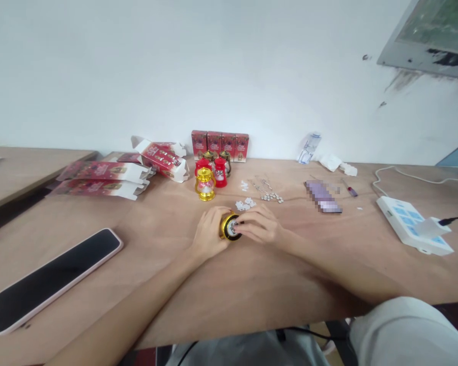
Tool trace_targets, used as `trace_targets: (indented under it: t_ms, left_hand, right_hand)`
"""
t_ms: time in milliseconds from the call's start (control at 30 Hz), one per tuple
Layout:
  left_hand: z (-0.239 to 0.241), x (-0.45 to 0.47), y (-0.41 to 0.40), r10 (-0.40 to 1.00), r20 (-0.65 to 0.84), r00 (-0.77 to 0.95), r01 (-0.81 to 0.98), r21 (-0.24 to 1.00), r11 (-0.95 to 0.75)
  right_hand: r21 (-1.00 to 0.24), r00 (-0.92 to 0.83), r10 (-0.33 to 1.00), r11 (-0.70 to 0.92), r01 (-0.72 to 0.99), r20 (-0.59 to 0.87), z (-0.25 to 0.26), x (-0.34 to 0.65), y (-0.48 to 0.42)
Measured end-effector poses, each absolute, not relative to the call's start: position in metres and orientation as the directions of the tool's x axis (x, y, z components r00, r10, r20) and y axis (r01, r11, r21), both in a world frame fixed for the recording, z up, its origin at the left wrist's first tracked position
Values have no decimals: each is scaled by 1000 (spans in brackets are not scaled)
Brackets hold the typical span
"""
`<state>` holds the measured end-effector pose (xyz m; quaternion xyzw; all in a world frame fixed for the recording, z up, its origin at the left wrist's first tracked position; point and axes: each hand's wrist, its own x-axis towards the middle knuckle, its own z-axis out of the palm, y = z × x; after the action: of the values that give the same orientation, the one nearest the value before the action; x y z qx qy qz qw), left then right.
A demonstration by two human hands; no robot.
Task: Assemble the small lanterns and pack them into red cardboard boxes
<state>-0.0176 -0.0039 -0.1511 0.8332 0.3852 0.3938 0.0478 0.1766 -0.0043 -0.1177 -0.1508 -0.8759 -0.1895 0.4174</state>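
My left hand [209, 231] is wrapped around a small gold toy lantern [224, 227], which lies tipped so that its round base faces me. Within the base's black rim a pale, opened recess shows. My right hand [265, 224] reaches in from the right, its fingertips drawn together at that recess; whatever they pinch is too small and covered to make out. Just beyond the hands lie white plastic pieces [246, 204] and several button cells [273, 197]. Farther back stand an upright gold lantern [205, 185], a red lantern [220, 175] and other lanterns.
Red boxes [220, 145] line the wall, with opened cartons [103, 180] to their left. A large phone [55, 279] lies at left. On the right are a blurred purple phone [322, 197], a small screwdriver [351, 191], crumpled tissue [330, 162] and a white power strip [408, 223] with cables.
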Motion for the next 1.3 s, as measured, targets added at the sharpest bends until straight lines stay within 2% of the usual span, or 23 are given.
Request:
trace_targets:
  t_ms: [133, 233, 333, 400, 500, 800, 867, 933, 1000, 1067, 1167, 1300]
  left_hand:
    - [-152, -18, -4, 691, 611, 387, 607, 395, -690]
    - [-151, -17, -4, 709, 593, 383, 609, 415, -676]
    - [-152, -17, -4, 708, 595, 379, 612, 413, -675]
    - [-153, -17, -4, 704, 601, 377, 611, 410, -677]
    - [-153, -17, -3, 705, 601, 376, 610, 412, -677]
    - [-148, -17, -6, 717, 580, 387, 613, 419, -670]
    - [-148, -17, -5, 708, 591, 386, 610, 412, -677]
    - [-149, -17, -5, 702, 598, 387, 609, 406, -682]
    - [-150, -17, -4, 700, 604, 381, 607, 407, -682]
    - [-150, -17, -4, 700, 605, 380, 607, 407, -682]
    - [-151, -17, -3, 701, 602, 383, 609, 406, -681]
    - [-151, -17, -4, 700, 605, 380, 606, 409, -682]
  right_hand:
    - [163, -535, 162, 846, 508, 829, -115, 190, -4]
    - [70, -480, 349, 748, 661, 804, -114, 218, 10]
    - [-1, -411, 613, 557, 830, 675, -119, 259, 35]
    - [-10, -385, 777, 449, 894, 498, -127, 285, 51]
    - [-2, -394, 855, 419, 908, 338, -139, 309, 63]
    - [11, -420, 857, 437, 900, 298, -144, 309, 69]
    - [-59, -400, 870, 433, 899, 287, -139, 304, 68]
    - [-183, -387, 862, 460, 869, 328, -131, 292, 61]
    - [-317, -375, 813, 535, 783, 446, -123, 273, 46]
    - [-387, -334, 726, 630, 673, 601, -115, 247, 26]
    - [-308, -353, 565, 762, 569, 746, -105, 208, -3]
    - [-83, -444, 329, 868, 489, 833, -106, 178, -18]
